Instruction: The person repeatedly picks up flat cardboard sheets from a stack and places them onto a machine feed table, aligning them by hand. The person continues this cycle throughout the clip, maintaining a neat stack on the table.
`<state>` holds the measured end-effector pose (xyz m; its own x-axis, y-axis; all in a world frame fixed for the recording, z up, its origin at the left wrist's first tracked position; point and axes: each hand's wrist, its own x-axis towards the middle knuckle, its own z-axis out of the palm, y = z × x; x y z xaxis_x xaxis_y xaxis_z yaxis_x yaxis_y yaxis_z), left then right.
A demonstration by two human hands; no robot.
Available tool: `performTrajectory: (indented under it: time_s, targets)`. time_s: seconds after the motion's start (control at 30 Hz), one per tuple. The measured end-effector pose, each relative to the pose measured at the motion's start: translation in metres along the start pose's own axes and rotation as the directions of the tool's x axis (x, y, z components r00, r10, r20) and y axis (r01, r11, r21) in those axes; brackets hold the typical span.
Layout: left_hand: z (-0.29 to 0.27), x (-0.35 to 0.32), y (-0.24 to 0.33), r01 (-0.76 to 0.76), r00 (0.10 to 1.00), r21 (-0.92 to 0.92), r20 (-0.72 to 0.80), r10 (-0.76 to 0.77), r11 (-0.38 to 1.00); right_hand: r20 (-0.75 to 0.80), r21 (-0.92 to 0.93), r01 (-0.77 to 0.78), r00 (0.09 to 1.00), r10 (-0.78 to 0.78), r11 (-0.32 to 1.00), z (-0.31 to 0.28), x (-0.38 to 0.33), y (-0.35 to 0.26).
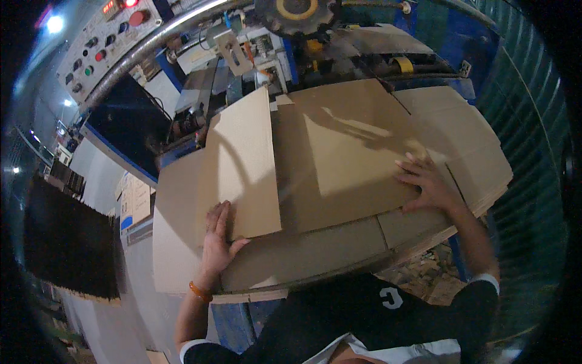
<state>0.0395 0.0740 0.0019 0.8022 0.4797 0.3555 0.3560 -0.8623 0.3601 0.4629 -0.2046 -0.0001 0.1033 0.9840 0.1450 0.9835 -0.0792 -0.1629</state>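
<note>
A brown cardboard sheet (354, 155) lies on top of a stack of flat cardboard (303, 261) in front of me. Its left panel (245, 164) is folded up and leans over, casting a shadow on the sheet. My left hand (219, 239) rests at the lower left of that panel, fingers stretched out along its surface and thumb apart. Flat against the sheet's right side lies my right hand (426, 187), with its fingers spread. Neither hand is wrapped round anything.
Beyond the stack stands a machine with a dark wheel (297, 15) and rollers. A control panel (100, 51) with buttons and a metal rail (151, 51) are at upper left. Dark stacked sheets (70, 239) stand left; cardboard scraps (433, 276) lie below right, near a green corrugated wall (533, 151).
</note>
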Motion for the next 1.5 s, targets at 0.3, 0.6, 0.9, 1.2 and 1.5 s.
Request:
performTrajectory:
  time_s: [0.3, 0.6, 0.9, 1.2, 1.5]
  targets:
    - [0.035, 0.094, -0.031, -0.059, 0.982, 0.012, -0.176, 0.060, 0.998, -0.016, -0.056, -0.121, 0.993, 0.120, 0.991, 0.008, 0.086, 0.056]
    - [0.035, 0.104, -0.036, 0.069, 0.963, 0.295, -0.271, 0.014, 0.953, -0.213, -0.231, -0.340, 0.932, 0.294, 0.911, 0.025, 0.089, 0.025]
    - [-0.040, -0.124, -0.037, 0.323, 0.380, -0.821, -0.342, -0.859, 0.470, -0.589, 0.087, -0.974, 0.121, 0.799, 0.211, 0.019, -0.119, 0.062]
    - [-0.004, -0.176, -0.077, 0.496, 0.067, -0.771, -0.425, -0.903, 0.400, -0.600, 0.774, -0.050, -0.376, 0.706, 0.632, 0.023, -0.120, 0.103]
    - [-0.058, -0.154, -0.099, -0.155, 0.262, -0.969, -0.226, -0.938, 0.191, -0.448, 0.867, 0.278, 0.072, 0.891, 0.413, -0.092, -0.104, 0.088]
